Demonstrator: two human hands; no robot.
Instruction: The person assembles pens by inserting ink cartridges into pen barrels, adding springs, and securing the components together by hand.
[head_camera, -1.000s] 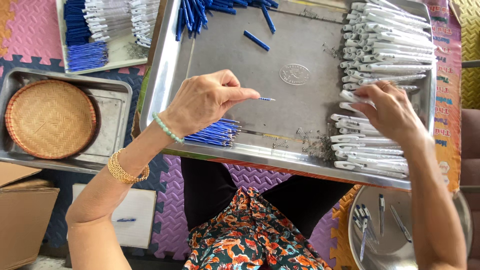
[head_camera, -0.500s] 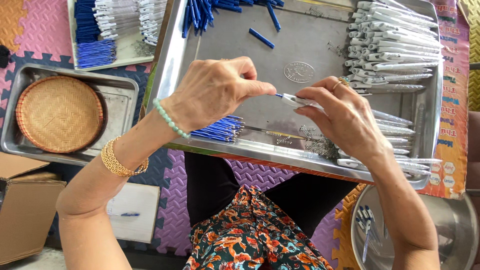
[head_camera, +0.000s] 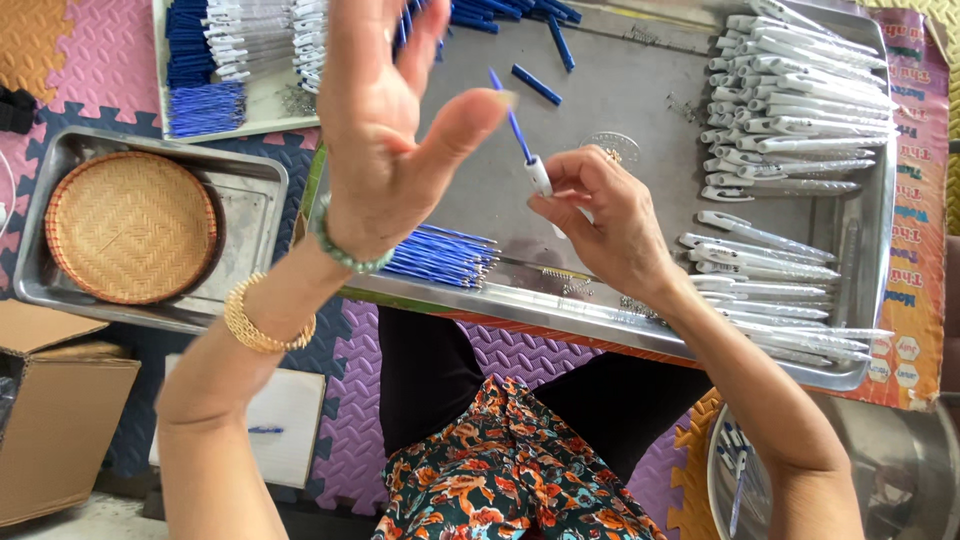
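Foam floor mats in pink and purple lie under one large steel tray (head_camera: 640, 330); two hands work above it; the right hand (head_camera: 600, 215) pinches one white pen barrel (head_camera: 540, 175) between thumb and fingertips, its blue refill (head_camera: 512, 115) pointing up and left, away from the palm; the left hand (head_camera: 385, 120) is raised with fingers spread, empty, blocking the tray's far corner; a blue refill bundle (head_camera: 440, 255) lies below it; white pens (head_camera: 790, 110), too many to count, lie beyond the right knuckles; one woven basket (head_camera: 130, 225) sits far left.
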